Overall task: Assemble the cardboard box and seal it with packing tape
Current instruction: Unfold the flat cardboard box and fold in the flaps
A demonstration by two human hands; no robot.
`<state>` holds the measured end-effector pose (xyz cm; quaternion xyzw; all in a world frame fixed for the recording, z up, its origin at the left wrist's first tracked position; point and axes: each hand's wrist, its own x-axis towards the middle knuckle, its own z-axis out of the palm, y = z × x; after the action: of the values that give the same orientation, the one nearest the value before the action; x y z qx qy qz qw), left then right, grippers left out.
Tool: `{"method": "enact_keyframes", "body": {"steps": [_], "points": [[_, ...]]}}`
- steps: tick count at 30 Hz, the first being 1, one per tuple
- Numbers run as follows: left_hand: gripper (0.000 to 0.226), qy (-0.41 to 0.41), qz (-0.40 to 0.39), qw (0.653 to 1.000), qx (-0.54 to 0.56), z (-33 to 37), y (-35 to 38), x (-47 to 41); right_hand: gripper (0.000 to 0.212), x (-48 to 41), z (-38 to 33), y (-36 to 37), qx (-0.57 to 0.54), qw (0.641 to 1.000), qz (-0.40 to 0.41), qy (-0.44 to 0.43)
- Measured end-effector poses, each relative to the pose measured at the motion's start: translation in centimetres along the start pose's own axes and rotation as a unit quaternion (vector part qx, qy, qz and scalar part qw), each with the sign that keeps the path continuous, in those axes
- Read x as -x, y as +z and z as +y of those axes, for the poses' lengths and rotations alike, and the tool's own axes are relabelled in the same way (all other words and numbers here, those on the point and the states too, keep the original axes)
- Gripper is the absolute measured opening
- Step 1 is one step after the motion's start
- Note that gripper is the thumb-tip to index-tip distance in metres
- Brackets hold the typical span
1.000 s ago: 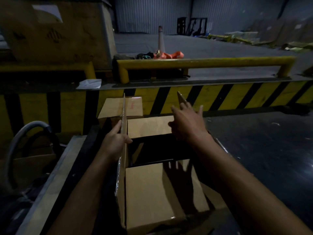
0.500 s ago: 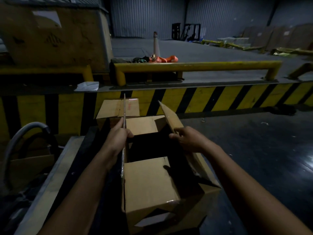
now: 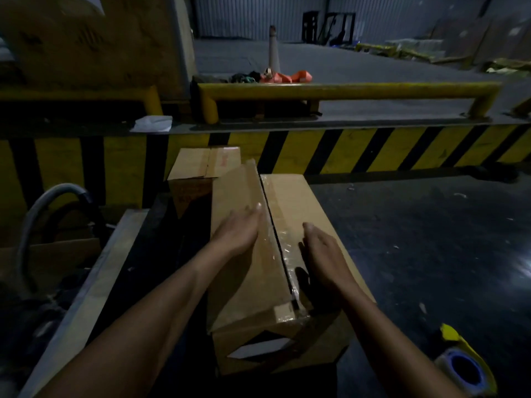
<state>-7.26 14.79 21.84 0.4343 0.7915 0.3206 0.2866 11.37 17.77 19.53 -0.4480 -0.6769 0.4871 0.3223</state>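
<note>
Gleaming dark floor — striped yellow-black kerb behind cardboard box.

Two cardboard boxes are present: the near box and the far box. There are two hands, the left hand and the right hand. One tape dispenser, one traffic cone and one grey hose complete the count.

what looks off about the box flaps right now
On the cardboard box, the left flap rides higher than the right flap and slants under the left hand, so a dark gap runs along the seam. Crinkled old clear tape clings to the seam edges, and the near end gapes open.
</note>
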Motion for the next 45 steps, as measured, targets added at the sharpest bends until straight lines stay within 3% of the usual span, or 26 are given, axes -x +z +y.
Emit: {"method": "enact_keyframes", "body": {"steps": [1, 3, 5, 8, 15, 20, 24, 27, 29, 32, 35, 38, 41, 45], "points": [[0.072, 0.013, -0.005, 0.996, -0.092, -1.0, 0.7, -0.7, 0.057, 0.3, 0.1, 0.3, 0.008, 1.0, 0.011, 0.013], [0.063, 0.038, -0.003, 0.971, -0.236, -2.5, 1.5, -2.3, 0.07, 1.6, 0.2, 1.3, 0.175, 0.984, -0.023, 0.024], [0.062, 0.057, -0.005, 0.949, -0.311, -3.2, 1.8, -3.7, 0.085, 3.0, 0.5, 2.4, 0.312, 0.946, -0.077, 0.024], [0.064, 0.084, -0.017, 0.934, -0.348, -3.4, 1.7, -5.9, 0.094, 3.9, 1.5, 3.9, 0.431, 0.9, -0.061, 0.015], [0.06, 0.092, -0.043, 0.939, -0.327, -3.8, -0.6, -12.4, 0.092, 4.0, 3.0, 2.3, 0.467, 0.883, -0.024, -0.035], [0.073, 0.07, -0.05, 0.936, -0.34, -2.4, -1.6, -17.1, 0.096, 3.7, 2.7, 1.1, 0.47, 0.882, 0.015, -0.025], [0.081, 0.092, -0.07, 0.931, -0.346, -1.3, -2.5, -20.1, 0.094, 4.5, 2.7, 1.0, 0.448, 0.889, 0.092, 0.03], [0.093, 0.09, -0.09, 0.941, -0.313, -1.4, -3.0, -22.1, 0.094, 6.8, 3.0, 1.8, 0.422, 0.898, 0.105, 0.063], [0.106, 0.084, -0.088, 0.942, -0.314, -1.4, -2.9, -23.0, 0.099, 8.5, 3.5, 2.9, 0.347, 0.921, 0.116, 0.134], [0.101, 0.084, -0.069, 0.937, -0.332, -1.2, -2.8, -23.0, 0.104, 9.3, 3.7, 3.8, 0.186, 0.947, 0.163, 0.207], [0.098, 0.086, -0.077, 0.949, -0.293, -1.1, -3.3, -22.4, 0.107, 8.8, 3.4, 4.0, 0.076, 0.962, 0.168, 0.201], [0.084, 0.061, -0.065, 0.972, -0.219, -2.0, -4.8, -21.1, 0.107, 7.3, 4.2, 2.4, 0.054, 0.965, 0.191, 0.171], [0.094, 0.025, -0.024, 0.978, -0.205, -3.4, -6.9, -19.2, 0.109, 5.3, 4.3, -0.3, 0.012, 0.967, 0.204, 0.151], [0.084, -0.005, 0.041, 0.984, -0.171, -5.7, -10.3, -14.9, 0.078, 2.8, 3.3, -3.7, 0.013, 0.979, 0.175, 0.103]]}}
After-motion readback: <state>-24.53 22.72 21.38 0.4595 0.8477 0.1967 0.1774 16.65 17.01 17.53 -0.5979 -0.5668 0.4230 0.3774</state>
